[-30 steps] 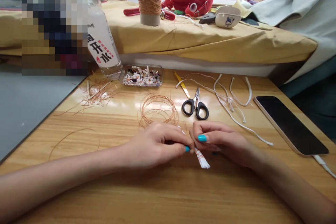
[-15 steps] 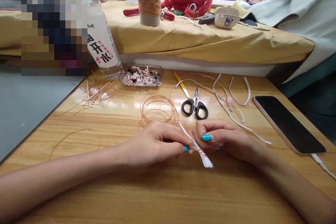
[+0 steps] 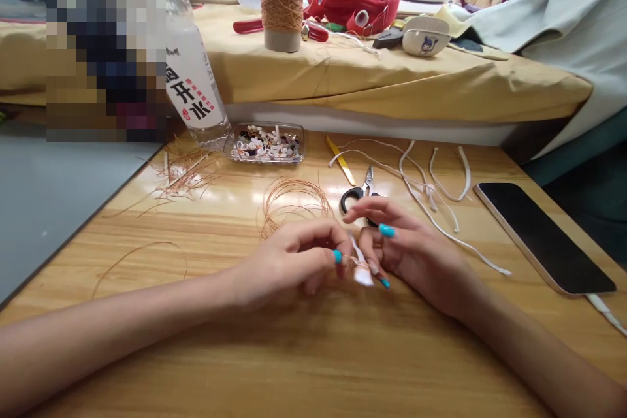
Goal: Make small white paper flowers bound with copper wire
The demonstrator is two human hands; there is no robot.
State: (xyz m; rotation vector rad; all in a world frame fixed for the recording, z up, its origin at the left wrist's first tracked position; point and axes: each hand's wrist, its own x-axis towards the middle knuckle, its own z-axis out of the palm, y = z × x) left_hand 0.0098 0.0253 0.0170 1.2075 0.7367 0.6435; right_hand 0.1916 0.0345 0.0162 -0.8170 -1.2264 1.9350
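Note:
My left hand (image 3: 289,258) is closed, thumb and forefinger pinching a thin copper-coloured strand (image 3: 347,257). That strand wraps around a short bundle of white cord (image 3: 363,274), which is held just above the table and slightly blurred. On the other side of the bundle is my right hand (image 3: 416,251), its forefinger and thumb spread apart. Its lower fingers are right beside the bundle; whether they touch it I cannot tell. Black-handled scissors (image 3: 351,197) lie beyond the right fingers, partly covered by them. A coil of copper-coloured strand (image 3: 274,194) lies behind my left hand.
At the back stand a clear tray (image 3: 229,155) of small white and dark pieces and a water bottle (image 3: 196,88). Strand scraps (image 3: 183,176) lie left. Yellow tweezers (image 3: 341,162), white cords (image 3: 443,225) and a phone (image 3: 543,235) lie right. A thread spool (image 3: 281,0) stands on the ledge.
My right hand has loosened, its forefinger and thumb lifting apart and now covering part of the scissors. The white bundle has moved up and a little left with my left hand's pinch.

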